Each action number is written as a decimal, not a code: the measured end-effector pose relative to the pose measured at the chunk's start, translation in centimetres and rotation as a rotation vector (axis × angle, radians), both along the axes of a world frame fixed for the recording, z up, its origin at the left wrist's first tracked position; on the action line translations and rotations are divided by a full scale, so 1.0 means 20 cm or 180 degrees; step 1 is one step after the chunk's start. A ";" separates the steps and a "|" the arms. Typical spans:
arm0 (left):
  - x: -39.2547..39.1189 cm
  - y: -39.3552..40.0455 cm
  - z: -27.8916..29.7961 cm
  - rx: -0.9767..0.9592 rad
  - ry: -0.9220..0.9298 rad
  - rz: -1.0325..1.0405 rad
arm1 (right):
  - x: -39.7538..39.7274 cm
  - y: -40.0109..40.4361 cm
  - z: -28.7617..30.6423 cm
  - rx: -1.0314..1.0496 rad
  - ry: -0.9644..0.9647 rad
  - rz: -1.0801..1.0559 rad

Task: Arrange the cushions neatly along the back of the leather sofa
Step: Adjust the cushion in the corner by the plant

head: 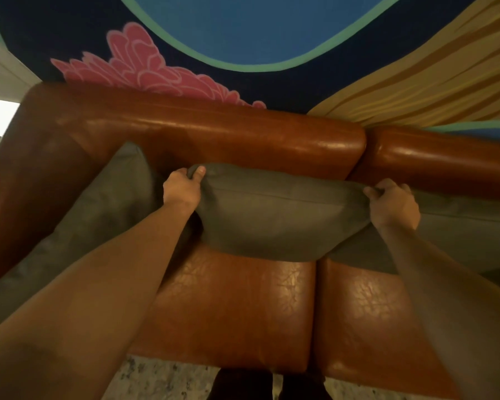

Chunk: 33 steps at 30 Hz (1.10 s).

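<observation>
A grey middle cushion (280, 217) leans against the back of the brown leather sofa (214, 134). My left hand (182, 189) grips its top left corner, thumb over the edge. At the top right corner, my right hand (393, 204) pinches the fabric. A second grey cushion (98, 209) rests in the sofa's left corner, partly behind my left forearm. A third grey cushion (468, 235) lies to the right, its left part tucked under the middle one.
The sofa's seat pads (237, 307) lie below the cushions, with speckled floor (162, 379) and my dark shoes at the bottom edge. A painted mural wall (243, 30) rises directly behind the sofa back. The left armrest (20, 174) bounds the corner.
</observation>
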State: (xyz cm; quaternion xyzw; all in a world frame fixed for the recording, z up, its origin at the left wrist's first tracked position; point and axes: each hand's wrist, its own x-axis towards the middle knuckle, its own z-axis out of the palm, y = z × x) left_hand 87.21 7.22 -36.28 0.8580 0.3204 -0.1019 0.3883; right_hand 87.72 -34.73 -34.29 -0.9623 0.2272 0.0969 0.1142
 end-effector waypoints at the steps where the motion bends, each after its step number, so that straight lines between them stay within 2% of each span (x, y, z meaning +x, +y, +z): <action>1: 0.01 0.00 0.00 0.0023 0.0006 -0.0023 | 0.01 0.00 0.00 0.0011 0.0045 -0.0033; 6: 0.00 0.04 0.07 0.0159 -0.0001 -0.0236 | 0.02 0.04 0.08 0.0095 -0.0112 -0.0170; 10: -0.03 0.04 0.14 0.0399 -0.0035 -0.0408 | 0.01 0.16 0.15 0.0135 -0.0306 0.0153; 19: -0.32 0.06 0.40 0.0314 -0.0145 -0.0390 | -0.12 0.55 0.35 0.1076 -0.0098 0.0806; 28: -0.79 0.11 0.68 0.0056 -0.0428 0.0026 | -0.25 0.93 0.60 0.1376 0.0093 0.1633; 33: -1.13 0.28 0.79 0.0039 -0.0551 0.0466 | -0.39 1.21 0.68 0.1551 0.0209 0.2144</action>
